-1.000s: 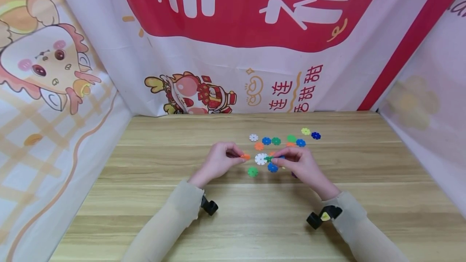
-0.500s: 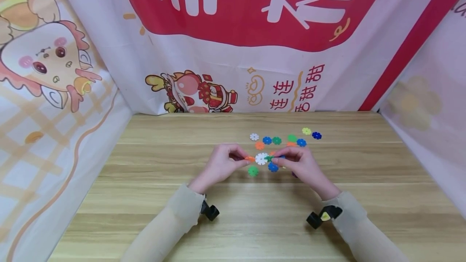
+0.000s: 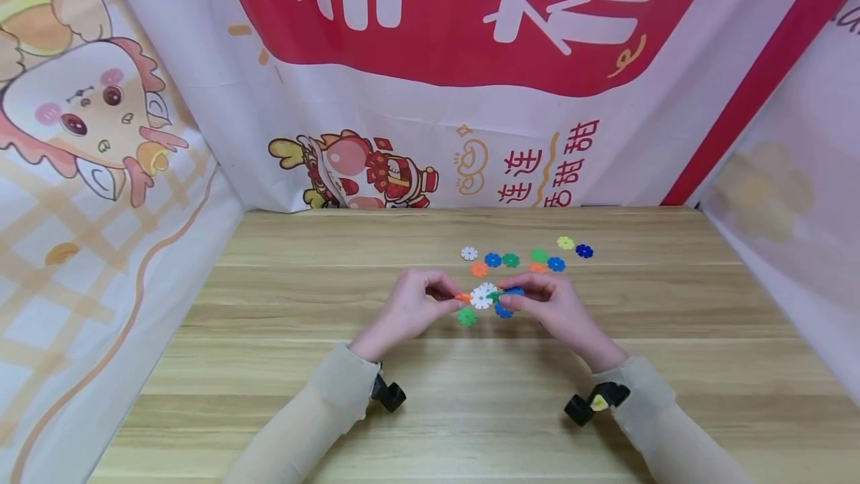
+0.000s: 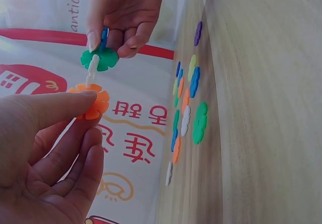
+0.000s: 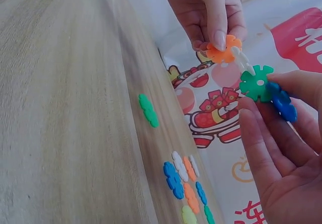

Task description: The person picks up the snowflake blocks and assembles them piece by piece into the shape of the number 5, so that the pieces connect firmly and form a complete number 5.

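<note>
My left hand (image 3: 419, 305) pinches an orange snowflake disc (image 4: 102, 103) between thumb and fingers. My right hand (image 3: 556, 312) holds a short chain of joined snowflake discs: a blue disc (image 5: 283, 103), a green disc (image 5: 256, 84) and a white disc (image 3: 483, 296). Its fingertips grip around the green disc, with the blue one by the fingers. At the chain's left end, the white disc stands crosswise to the green one. The orange disc's notched rim meets the white disc's edge in both wrist views. Both hands are close together above the table.
Several loose snowflake discs lie flat on the wooden table (image 3: 430, 409). A light green disc (image 3: 466, 317) is just below the hands; a white one (image 3: 469, 253), a yellow one (image 3: 566, 243) and a dark blue one (image 3: 584, 251) lie behind. Printed cloth (image 3: 430, 110) hangs at the table's back.
My left hand has moved right, bringing the orange disc up to the white disc's edge. The right hand's fingers have shifted slightly, and more of the blue disc shows.
</note>
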### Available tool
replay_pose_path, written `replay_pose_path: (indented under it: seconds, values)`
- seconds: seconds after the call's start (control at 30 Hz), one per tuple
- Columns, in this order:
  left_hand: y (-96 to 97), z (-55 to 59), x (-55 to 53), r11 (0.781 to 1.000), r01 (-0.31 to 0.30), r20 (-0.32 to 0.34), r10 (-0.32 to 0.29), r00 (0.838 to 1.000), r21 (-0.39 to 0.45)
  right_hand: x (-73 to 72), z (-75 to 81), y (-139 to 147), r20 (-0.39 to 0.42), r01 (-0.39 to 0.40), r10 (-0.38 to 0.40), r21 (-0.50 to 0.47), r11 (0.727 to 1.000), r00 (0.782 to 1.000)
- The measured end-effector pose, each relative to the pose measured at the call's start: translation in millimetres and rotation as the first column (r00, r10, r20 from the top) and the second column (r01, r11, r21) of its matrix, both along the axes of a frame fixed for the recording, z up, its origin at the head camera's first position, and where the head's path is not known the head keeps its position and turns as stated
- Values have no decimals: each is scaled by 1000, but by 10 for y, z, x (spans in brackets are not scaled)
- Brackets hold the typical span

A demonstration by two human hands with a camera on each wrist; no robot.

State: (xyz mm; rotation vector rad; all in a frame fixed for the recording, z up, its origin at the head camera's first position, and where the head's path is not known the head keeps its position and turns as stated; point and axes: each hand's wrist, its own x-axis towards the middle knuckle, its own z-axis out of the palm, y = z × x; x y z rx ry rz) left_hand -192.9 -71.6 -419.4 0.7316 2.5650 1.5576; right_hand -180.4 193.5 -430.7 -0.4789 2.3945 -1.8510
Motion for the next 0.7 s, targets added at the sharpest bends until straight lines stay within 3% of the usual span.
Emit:
replay_pose_path:
  seconds: [0.23, 0.7]
  values:
    - [20, -8, 18, 1000, 9, 3, -9, 1000, -17, 7, 6, -36, 23, -67, 66, 41, 997, 998]
    - [33, -1, 40, 1000, 21, -1, -21, 1000, -23, 6, -18, -82, 42, -24, 19, 140, 990, 999]
